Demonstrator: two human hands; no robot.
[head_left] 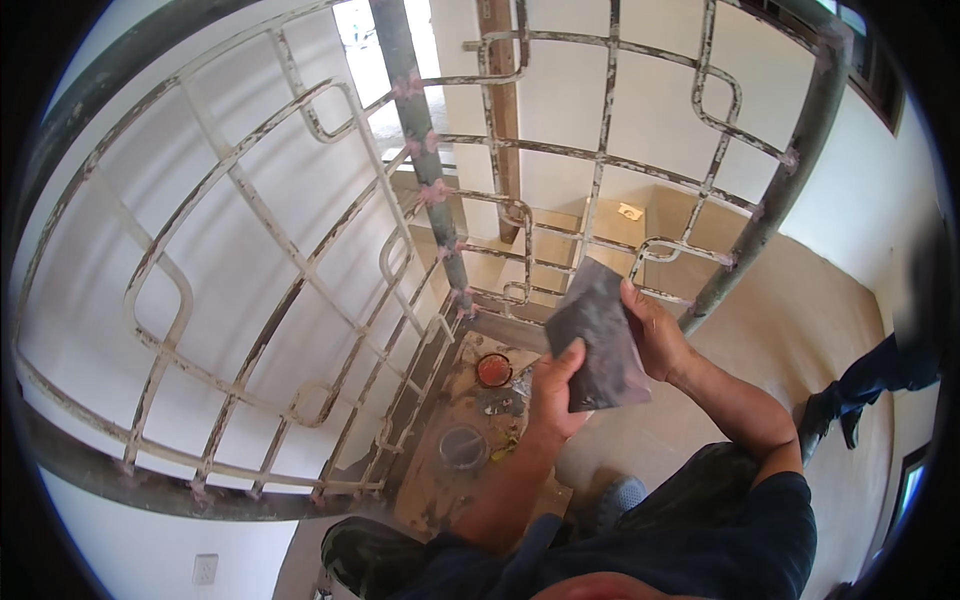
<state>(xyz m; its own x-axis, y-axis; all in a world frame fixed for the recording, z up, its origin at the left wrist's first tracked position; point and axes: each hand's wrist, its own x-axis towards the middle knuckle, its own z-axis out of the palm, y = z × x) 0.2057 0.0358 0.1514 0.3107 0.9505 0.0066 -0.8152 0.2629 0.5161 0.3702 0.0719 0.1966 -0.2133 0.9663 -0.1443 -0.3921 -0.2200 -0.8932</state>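
Observation:
Between my two hands is a dark grey sheet of sandpaper [592, 335], tilted, with pale worn patches across its face. My left hand [556, 392] grips its lower left edge, thumb on top. On the right edge, my right hand [650, 328] pinches the sheet, its thumb pointing up along the side. Just beyond the sheet stands a metal railing [600, 155] with worn, chipped white paint, joined at a corner to a second railing section [283, 258] on the left. Pink filler marks the joints along the dark green corner post [425, 150].
Below on a stained board [425, 480] lie a round tin of reddish stuff [494, 370], a clear round tub [462, 447] and small scraps. A person's dark-trousered leg [860, 385] stands at the right. A wooden post [500, 110] rises behind the railing.

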